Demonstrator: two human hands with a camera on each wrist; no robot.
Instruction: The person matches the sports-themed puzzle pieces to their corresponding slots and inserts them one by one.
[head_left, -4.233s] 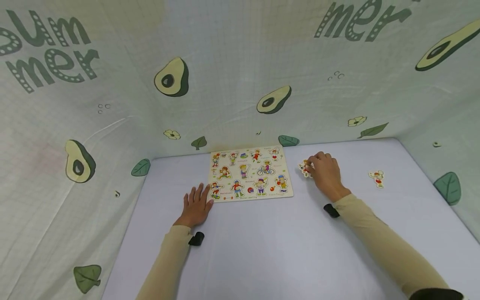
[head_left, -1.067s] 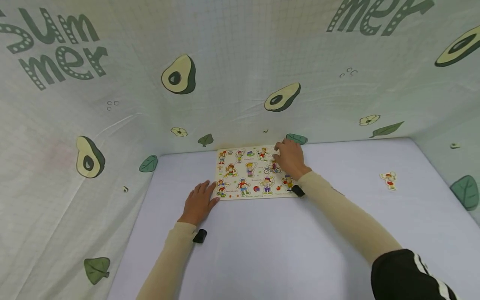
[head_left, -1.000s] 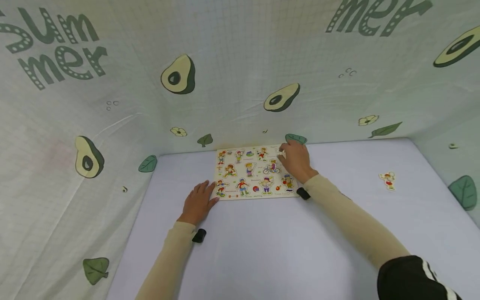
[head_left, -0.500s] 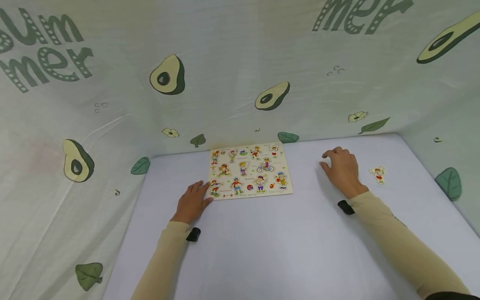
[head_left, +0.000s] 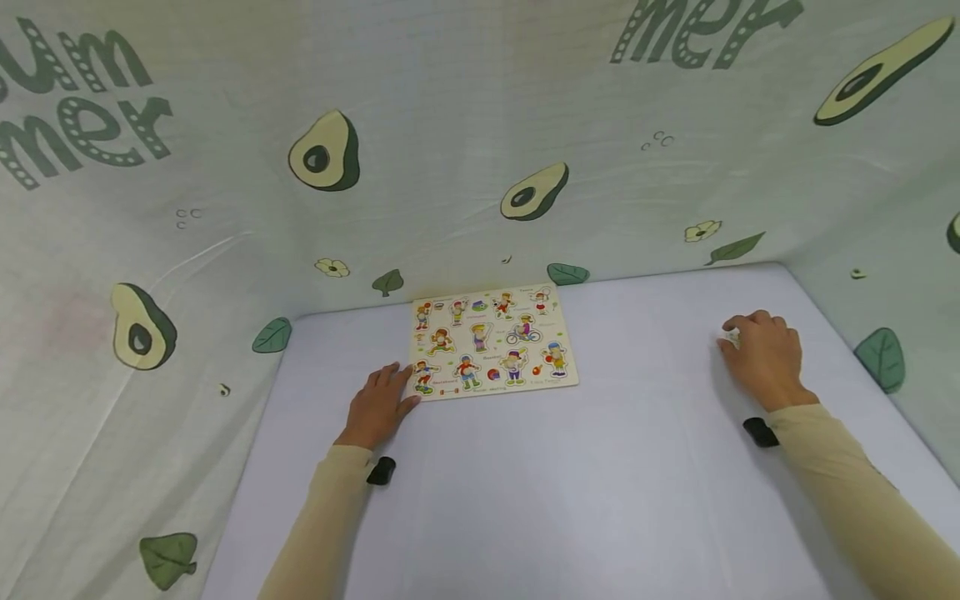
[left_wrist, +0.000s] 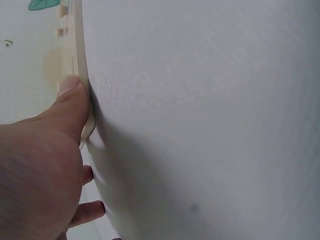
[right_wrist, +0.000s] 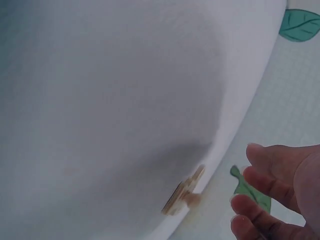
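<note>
In the head view, my left hand (head_left: 375,408) rests at the near left corner of a puzzle board (head_left: 487,385) printed with children playing sports. Its fingers lie relaxed, and in the left wrist view the thumb (left_wrist: 70,102) lies on the board's edge. Far off to the right, my right hand (head_left: 765,357) hovers over a loose puzzle piece (head_left: 733,336), which it mostly covers in the head view. The right wrist view shows that wooden piece (right_wrist: 177,197) on the table, with a small knob on it and the loosely curled fingers (right_wrist: 267,182) apart from it.
A white table (head_left: 525,483) carries the board near its back edge. Behind and along both sides hangs a pale cloth (head_left: 435,125) printed with avocados and leaves. Dark wrist cameras sit on the left wrist (head_left: 382,471) and right wrist (head_left: 761,432).
My right hand held a puzzle piece beside the board, then was over the board's far right corner; it has since moved right, over the last loose piece. The left hand stays at the board.
</note>
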